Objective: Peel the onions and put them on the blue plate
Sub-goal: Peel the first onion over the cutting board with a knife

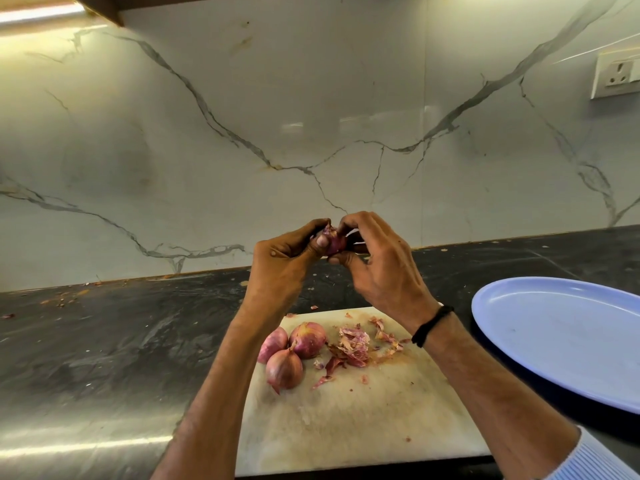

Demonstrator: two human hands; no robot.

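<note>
A small purple onion [335,241] is held up above the counter between both hands. My left hand [282,263] grips it from the left with the thumb pressed on its side. My right hand [377,263] pinches at its top from the right; a thin pale edge shows behind those fingers, too hidden to name. Three unpeeled onions [289,353] lie together on the white cutting board [346,420], with a heap of dry skins [356,344] beside them. The blue plate [561,337] rests at the right with nothing on it.
The dark stone counter [104,341] runs left and behind the board, with small skin scraps [62,301] along the back edge. A marble backsplash rises behind, with a wall socket [616,76] at the upper right. The plate's right part runs out of frame.
</note>
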